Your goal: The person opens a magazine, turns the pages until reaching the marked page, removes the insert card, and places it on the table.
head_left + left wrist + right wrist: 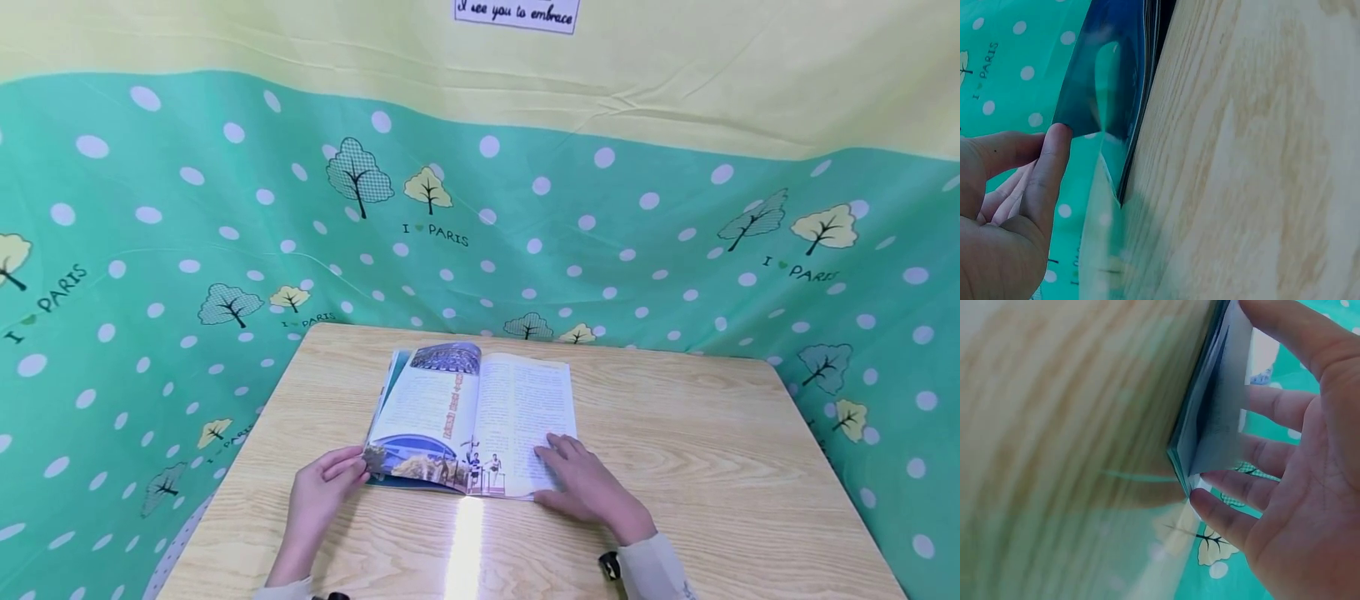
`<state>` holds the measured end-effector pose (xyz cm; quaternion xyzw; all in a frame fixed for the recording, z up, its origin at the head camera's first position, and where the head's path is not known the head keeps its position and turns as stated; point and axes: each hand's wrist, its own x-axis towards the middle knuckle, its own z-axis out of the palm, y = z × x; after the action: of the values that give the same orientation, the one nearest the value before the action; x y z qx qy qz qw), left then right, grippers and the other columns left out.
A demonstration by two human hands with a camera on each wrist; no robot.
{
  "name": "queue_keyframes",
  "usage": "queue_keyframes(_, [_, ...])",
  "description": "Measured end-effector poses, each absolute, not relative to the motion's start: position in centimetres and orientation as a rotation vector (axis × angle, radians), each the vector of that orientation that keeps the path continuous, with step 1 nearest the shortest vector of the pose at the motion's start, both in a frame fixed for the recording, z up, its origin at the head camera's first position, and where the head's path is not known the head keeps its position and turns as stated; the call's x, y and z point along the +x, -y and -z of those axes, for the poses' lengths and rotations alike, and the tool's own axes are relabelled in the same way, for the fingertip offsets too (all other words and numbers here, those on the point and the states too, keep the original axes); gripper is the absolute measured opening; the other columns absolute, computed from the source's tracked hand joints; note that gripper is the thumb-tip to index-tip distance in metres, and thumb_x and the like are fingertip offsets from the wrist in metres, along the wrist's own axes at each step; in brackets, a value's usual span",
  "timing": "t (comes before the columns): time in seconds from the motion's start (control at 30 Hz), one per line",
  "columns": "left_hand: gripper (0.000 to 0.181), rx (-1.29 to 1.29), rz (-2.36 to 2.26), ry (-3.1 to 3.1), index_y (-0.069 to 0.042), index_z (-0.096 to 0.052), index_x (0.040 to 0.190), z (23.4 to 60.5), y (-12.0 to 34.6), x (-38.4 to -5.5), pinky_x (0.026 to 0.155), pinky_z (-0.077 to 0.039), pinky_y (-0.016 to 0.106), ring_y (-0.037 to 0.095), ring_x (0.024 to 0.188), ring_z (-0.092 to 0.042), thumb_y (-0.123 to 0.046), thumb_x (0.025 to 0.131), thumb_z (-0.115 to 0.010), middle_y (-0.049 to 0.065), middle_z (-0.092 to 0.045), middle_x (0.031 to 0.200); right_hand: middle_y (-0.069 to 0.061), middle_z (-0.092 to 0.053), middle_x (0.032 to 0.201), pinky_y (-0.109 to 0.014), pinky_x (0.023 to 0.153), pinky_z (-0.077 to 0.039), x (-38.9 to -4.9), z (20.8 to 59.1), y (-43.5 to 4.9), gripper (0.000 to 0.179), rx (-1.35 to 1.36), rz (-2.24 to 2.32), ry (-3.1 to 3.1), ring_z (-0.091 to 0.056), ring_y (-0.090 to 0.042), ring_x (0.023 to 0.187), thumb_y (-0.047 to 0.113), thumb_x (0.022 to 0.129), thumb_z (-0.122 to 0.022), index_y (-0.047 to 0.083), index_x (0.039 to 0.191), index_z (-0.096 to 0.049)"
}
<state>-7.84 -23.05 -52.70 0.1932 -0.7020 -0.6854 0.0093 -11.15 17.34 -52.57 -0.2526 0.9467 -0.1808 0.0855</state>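
An open magazine lies on the wooden table, with printed text and colour pictures on its pages. My left hand is at its lower left corner, pinching a page between thumb and finger. In the left wrist view that page is lifted from the pages beneath it. My right hand rests at the lower right of the magazine, its fingers spread and nearly straight over the right page. The thumb touches near the bottom edge. Several loose page edges fan slightly apart there.
The wooden table extends around the magazine, with a bright strip of reflected light in front of it. A green and yellow patterned curtain hangs along the back and sides. A dark wrist strap shows by the right sleeve.
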Motion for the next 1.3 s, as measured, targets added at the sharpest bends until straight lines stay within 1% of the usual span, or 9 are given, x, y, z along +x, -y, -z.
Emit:
queue_keyframes(0.27, [0.034,0.615,2.084,2.242,0.012,-0.061,0.125,53.0,23.4,-7.7,0.082,-0.062,0.03,0.016,0.084,-0.073,0.004,0.092,-0.067,0.02,-0.072,0.104,-0.018,-0.051,0.144,-0.051,0.112,-0.042,-11.5,52.0,-18.2,0.053,-0.701,0.709,-2.793,-0.045,-0.036,0.134,0.037,0.097,-0.068,0.005,0.138,-0.059])
queue_keyframes(0.47, [0.037,0.607,2.06,2.263,0.012,-0.06,0.126,52.9,23.4,-7.6,0.082,-0.062,0.028,0.014,0.083,-0.073,-0.001,0.093,-0.069,0.021,-0.072,0.107,-0.016,-0.052,0.142,-0.05,0.11,-0.044,-11.7,52.0,-18.8,0.049,-0.648,0.772,-2.821,-0.047,-0.034,0.132,0.031,0.097,-0.069,0.006,0.138,-0.059])
queue_keyframes(0.6, [0.039,0.621,1.997,2.316,0.009,-0.061,0.126,52.7,23.4,-7.6,0.08,-0.062,0.026,0.012,0.083,-0.072,-0.009,0.093,-0.072,0.02,-0.072,0.109,-0.015,-0.052,0.142,-0.049,0.111,-0.044,-11.9,52.2,-19.1,0.05,-0.603,0.794,-2.851,-0.047,-0.033,0.133,0.033,0.097,-0.069,0.008,0.138,-0.058])
queue_keyframes(0.73, [0.04,0.624,1.944,2.359,0.007,-0.063,0.125,52.5,23.3,-7.6,0.079,-0.062,0.023,0.01,0.084,-0.072,-0.015,0.093,-0.074,0.018,-0.072,0.108,-0.016,-0.048,0.145,-0.051,0.112,-0.043,-12.0,52.4,-19.3,0.055,-0.551,0.829,-2.897,-0.044,-0.034,0.135,0.038,0.096,-0.068,0.008,0.141,-0.056])
queue_keyframes(0.93, [0.042,0.626,1.826,2.455,0.0,-0.066,0.125,52.2,23.3,-7.7,0.077,-0.057,0.014,0.007,0.089,-0.069,-0.026,0.093,-0.074,0.012,-0.073,0.11,-0.021,-0.042,0.15,-0.056,0.11,-0.043,-12.1,52.4,-19.4,0.067,-0.492,0.866,-2.959,-0.042,-0.038,0.136,0.047,0.096,-0.066,0.009,0.148,-0.048])
queue_keyframes(1.03, [0.043,0.631,1.804,2.478,-0.002,-0.066,0.126,52.1,23.3,-7.8,0.078,-0.056,0.014,0.009,0.091,-0.07,-0.029,0.094,-0.073,0.011,-0.073,0.112,-0.023,-0.04,0.151,-0.057,0.109,-0.044,-12.1,52.4,-19.3,0.071,-0.447,0.872,-2.987,-0.042,-0.039,0.136,0.048,0.096,-0.066,0.008,0.15,-0.044])
queue_keyframes(1.1, [0.044,0.626,1.807,2.477,-0.002,-0.066,0.126,52.1,23.3,-7.9,0.078,-0.057,0.015,0.01,0.092,-0.07,-0.029,0.093,-0.073,0.011,-0.073,0.112,-0.024,-0.041,0.148,-0.058,0.107,-0.045,-12.2,52.3,-19.2,0.074,-0.404,0.872,-3.009,-0.043,-0.04,0.134,0.048,0.095,-0.066,0.005,0.15,-0.041])
queue_keyframes(1.17, [0.043,0.637,1.807,2.472,-0.003,-0.067,0.125,52.1,23.2,-8.0,0.078,-0.057,0.016,0.011,0.091,-0.071,-0.029,0.092,-0.075,0.01,-0.073,0.111,-0.025,-0.046,0.143,-0.057,0.104,-0.049,-12.3,52.3,-19.2,0.076,-0.333,0.852,-3.038,-0.047,-0.039,0.13,0.049,0.094,-0.068,0.002,0.148,-0.042])
queue_keyframes(1.3, [0.043,0.637,1.844,2.446,-0.003,-0.067,0.124,52.2,22.8,-8.1,0.078,-0.057,0.016,0.013,0.091,-0.072,-0.027,0.091,-0.076,0.01,-0.074,0.109,-0.021,-0.059,0.127,-0.053,0.09,-0.057,-12.4,52.2,-19.0,0.072,-0.193,0.781,-3.071,-0.058,-0.035,0.115,0.056,0.091,-0.068,0.001,0.135,-0.054])
